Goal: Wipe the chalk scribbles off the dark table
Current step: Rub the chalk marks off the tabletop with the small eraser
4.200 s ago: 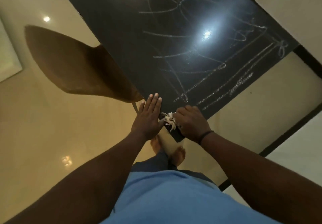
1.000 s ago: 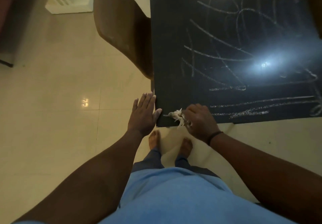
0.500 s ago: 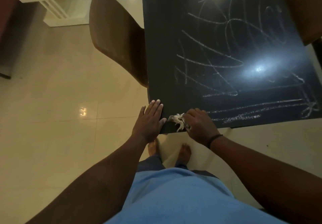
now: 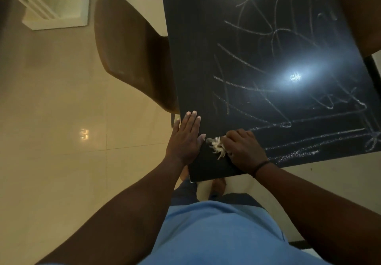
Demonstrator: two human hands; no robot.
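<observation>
The left hand (image 4: pixel 186 139) is lying flat, fingers straight, at the table (image 4: pixel 198 37) corner's left edge. Just beside it, the right hand (image 4: pixel 244 151) is bunching a frayed pale rag (image 4: pixel 217 146). The chalk scribbles (image 4: pixel 268 83) are spreading away ahead and rightward, nearer the right hand.

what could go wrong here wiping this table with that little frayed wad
1. The frayed wad in the right hand is small against the chalk scribbles across the dark table; it may smear rather than lift them.
2. The left hand presses flat at the table's corner edge and might slip off.
3. Loose strands may shed onto the table.
</observation>
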